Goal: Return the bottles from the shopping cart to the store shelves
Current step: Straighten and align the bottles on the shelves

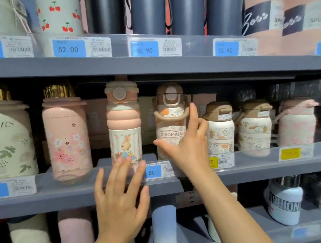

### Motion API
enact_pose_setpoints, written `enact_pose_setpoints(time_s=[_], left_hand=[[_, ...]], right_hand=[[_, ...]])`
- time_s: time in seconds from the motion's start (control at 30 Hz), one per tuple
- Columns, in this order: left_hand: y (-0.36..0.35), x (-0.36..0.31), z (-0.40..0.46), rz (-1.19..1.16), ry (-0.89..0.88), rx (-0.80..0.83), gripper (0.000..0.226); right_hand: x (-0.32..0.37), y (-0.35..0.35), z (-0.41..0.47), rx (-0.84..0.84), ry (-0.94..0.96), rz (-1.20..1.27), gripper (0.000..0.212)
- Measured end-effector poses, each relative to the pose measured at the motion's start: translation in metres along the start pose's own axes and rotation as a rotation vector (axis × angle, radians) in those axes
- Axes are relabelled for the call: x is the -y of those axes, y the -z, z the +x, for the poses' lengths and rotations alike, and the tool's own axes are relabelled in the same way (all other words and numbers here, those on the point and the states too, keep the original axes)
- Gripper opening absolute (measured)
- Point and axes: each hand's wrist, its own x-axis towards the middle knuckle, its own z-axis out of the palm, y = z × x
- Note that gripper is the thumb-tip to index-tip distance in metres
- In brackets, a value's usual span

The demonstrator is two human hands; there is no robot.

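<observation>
On the middle shelf (70, 193) stand a pink bottle with a rabbit picture (124, 123) and, to its right, a brown-lidded bottle marked XIAOMAI CUP (169, 119). My right hand (187, 144) is at the XIAOMAI bottle's front and right side, fingers spread and straight, thumb across its lower front. My left hand (120, 196) hovers open, fingers spread, just in front of the shelf edge below the rabbit bottle. No cart is in view.
Pink floral bottles (66, 139) stand at the left, and several smaller brown-lidded bottles (219, 127) at the right. Dark tumblers (148, 12) fill the upper shelf (153, 66). Price tags (153, 172) line the shelf edges. More bottles (284, 202) sit on the shelf below.
</observation>
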Motion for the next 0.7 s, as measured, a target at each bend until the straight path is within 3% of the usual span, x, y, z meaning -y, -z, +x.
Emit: enact_pose_setpoints(time_s=[0.13, 0.23, 0.47, 0.57, 0.7], left_hand=[[-0.023, -0.04, 0.017, -0.012, -0.063, 0.038, 0.054], [-0.044, -0.068, 0.025, 0.063, -0.114, 0.039, 0.054], [-0.066, -0.085, 0.022, 0.2, -0.133, -0.054, 0.044], [-0.068, -0.085, 0.021, 0.239, -0.124, -0.043, 0.044], [-0.068, -0.084, 0.021, 0.231, -0.124, -0.042, 0.044]], right_hand=[[-0.027, 0.033, -0.001, -0.141, 0.186, -0.031, 0.091], [-0.06, 0.061, 0.012, -0.289, 0.193, -0.137, 0.074], [-0.092, 0.061, 0.034, -0.097, 0.034, -0.25, 0.112], [-0.1, 0.06, 0.033, -0.093, 0.048, -0.153, 0.112], [-0.105, 0.072, 0.034, 0.079, 0.032, 0.099, 0.108]])
